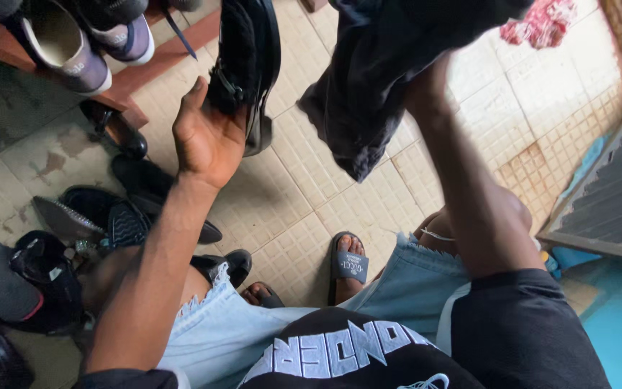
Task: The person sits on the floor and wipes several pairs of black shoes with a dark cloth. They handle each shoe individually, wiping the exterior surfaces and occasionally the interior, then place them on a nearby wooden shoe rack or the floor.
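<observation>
My left hand is raised palm up, its fingers curled behind a black shoe that it holds on edge above the tiled floor. A buckle or strap hangs from the shoe's lower side. My right hand is mostly hidden inside a dark cloth, which it grips and holds up just right of the shoe. The cloth droops down in folds and stays apart from the shoe. Only the wrist and forearm show below it.
Purple-and-white sneakers sit on a wooden rack at top left. Several black shoes lie on the floor at left. A red cloth lies at top right. A grey ridged panel stands at right. My feet wear slide sandals.
</observation>
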